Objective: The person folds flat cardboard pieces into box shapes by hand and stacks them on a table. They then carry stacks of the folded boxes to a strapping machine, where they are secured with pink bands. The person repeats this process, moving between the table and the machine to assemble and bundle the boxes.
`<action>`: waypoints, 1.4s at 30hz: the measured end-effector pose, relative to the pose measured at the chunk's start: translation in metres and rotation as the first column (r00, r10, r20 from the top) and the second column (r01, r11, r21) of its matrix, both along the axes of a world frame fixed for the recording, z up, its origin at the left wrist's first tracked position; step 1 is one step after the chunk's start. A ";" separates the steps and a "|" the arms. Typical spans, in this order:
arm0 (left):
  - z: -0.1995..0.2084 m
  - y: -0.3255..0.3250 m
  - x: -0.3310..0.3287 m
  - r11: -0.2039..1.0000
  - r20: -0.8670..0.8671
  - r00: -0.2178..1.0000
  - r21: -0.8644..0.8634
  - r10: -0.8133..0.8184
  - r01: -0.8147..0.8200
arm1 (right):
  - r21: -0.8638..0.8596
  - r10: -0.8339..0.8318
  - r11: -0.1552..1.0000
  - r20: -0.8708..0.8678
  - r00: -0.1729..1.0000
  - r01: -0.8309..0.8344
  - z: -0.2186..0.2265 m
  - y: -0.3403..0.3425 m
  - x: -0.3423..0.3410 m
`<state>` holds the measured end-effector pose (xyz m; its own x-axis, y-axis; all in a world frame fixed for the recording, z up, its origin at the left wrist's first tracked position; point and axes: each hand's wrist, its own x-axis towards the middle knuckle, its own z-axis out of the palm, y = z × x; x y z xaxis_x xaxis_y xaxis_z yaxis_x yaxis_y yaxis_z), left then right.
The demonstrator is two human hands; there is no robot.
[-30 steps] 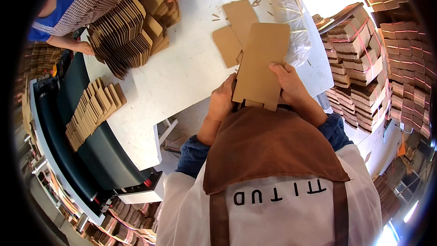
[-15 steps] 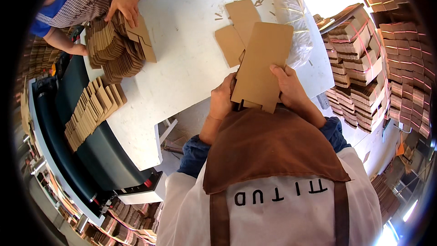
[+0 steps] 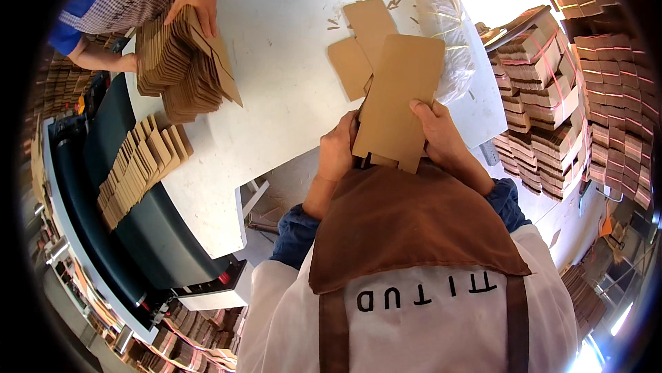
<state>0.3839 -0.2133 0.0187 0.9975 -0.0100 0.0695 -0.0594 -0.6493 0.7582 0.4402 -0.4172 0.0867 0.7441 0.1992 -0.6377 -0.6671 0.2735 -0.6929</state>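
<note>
Close to my body, both hands hold a flat brown cardboard piece (image 3: pixel 398 97) over the near edge of the white table. My left hand (image 3: pixel 338 144) is closed on its left edge, with the fingertips hidden behind it. On the right edge, my right hand (image 3: pixel 441 131) presses its thumb on top, fingers underneath. Whether one sheet or a thin stack is held, I cannot tell. Just beyond lie two more cardboard pieces, one (image 3: pixel 370 21) farther away and one (image 3: pixel 348 66) to the left, partly covered by the held piece.
At the upper left, a co-worker's hand (image 3: pixel 196 0) rests on a thick stack of cardboard pieces (image 3: pixel 172 55). More pieces (image 3: pixel 145 166) lie fanned on a dark green conveyor belt (image 3: pixel 158 249). Clear plastic wrap (image 3: pixel 445 42) and cardboard scraps lie on the table (image 3: pixel 276 76). Bundled stacks (image 3: pixel 545 104) stand right.
The co-worker's hands have tilted and shifted their cardboard stack slightly. My hands and the piece in them have hardly moved.
</note>
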 end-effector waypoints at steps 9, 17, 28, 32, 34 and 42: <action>0.000 0.002 -0.004 0.994 -0.075 0.995 -0.089 0.060 -0.067 | -0.037 0.022 0.999 0.039 0.999 -0.020 0.007 0.006 -0.010; 0.004 0.006 -0.006 0.993 -0.087 0.992 -0.064 0.091 -0.097 | -0.041 0.050 0.998 0.064 0.997 -0.048 -0.004 0.003 -0.011; 0.017 0.037 -0.026 0.878 -0.056 0.887 -0.129 0.458 -0.461 | 0.010 0.081 0.996 0.151 0.985 -0.083 -0.041 0.008 0.015; -0.001 0.058 -0.044 0.756 0.001 0.769 -0.182 0.639 -0.628 | -0.164 0.303 0.950 0.279 0.911 -0.265 -0.129 0.016 0.052; -0.025 0.057 -0.042 0.747 0.103 0.741 -0.149 0.663 -0.648 | -0.394 0.464 0.851 0.250 0.850 -0.348 -0.151 0.028 0.060; -0.161 0.034 -0.040 0.660 -0.057 0.686 -0.225 0.725 -0.717 | -0.990 0.917 0.139 0.123 0.379 -0.014 -0.222 0.054 0.090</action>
<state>0.3444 -0.1798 -0.1427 0.6828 0.7305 0.0131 0.3295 -0.3239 0.8869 0.5306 -0.3628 -0.1358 0.8692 0.4720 -0.1475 0.3844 -0.8326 -0.3987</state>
